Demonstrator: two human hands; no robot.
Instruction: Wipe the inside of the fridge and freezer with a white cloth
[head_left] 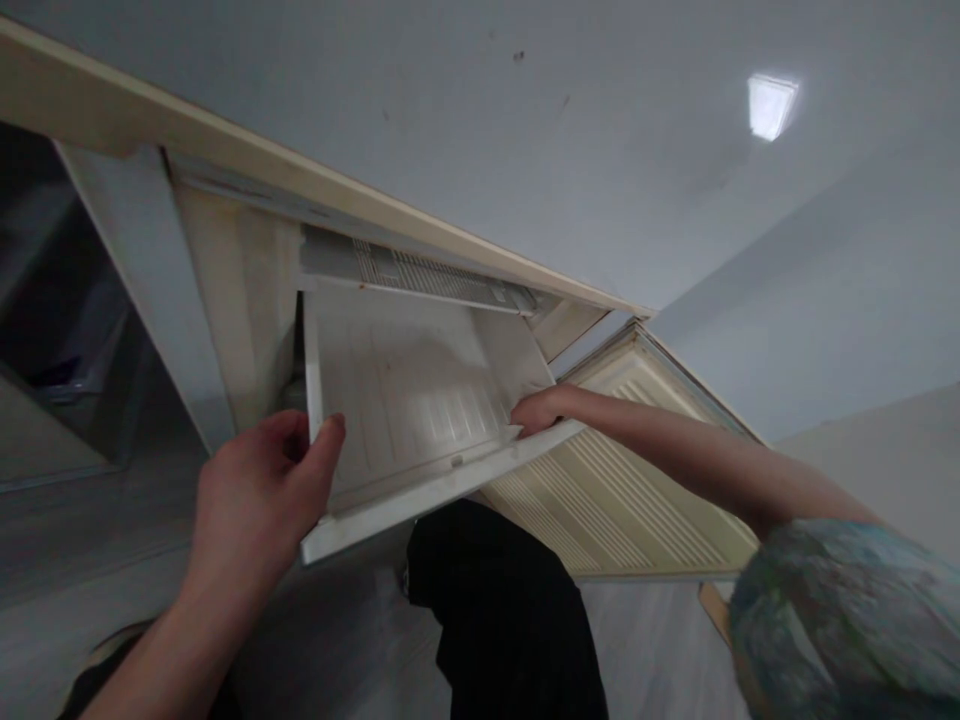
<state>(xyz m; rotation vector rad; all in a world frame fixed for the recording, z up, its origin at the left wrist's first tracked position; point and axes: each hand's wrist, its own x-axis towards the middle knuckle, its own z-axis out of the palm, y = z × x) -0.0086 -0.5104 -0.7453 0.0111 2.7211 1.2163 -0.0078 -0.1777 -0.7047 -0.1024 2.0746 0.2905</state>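
A white plastic drawer (390,400) with a ribbed bottom is pulled partway out of a cream fridge-like cabinet (240,270). My left hand (262,490) is closed on the drawer's left side wall, its thumb over the rim and its other fingers partly hidden outside. Over at the right front corner, my right hand (540,408) reaches inside the drawer with its fingers curled. A small pale pointed edge shows at those fingertips; I cannot make out whether it is a separate piece.
The cabinet's ribbed cream door (637,480) stands open to the right, under my right forearm. A grey vented panel (427,275) lies above the drawer. My black-clad leg (510,610) is just below the drawer front. Left of the cabinet is a dark recess (67,290).
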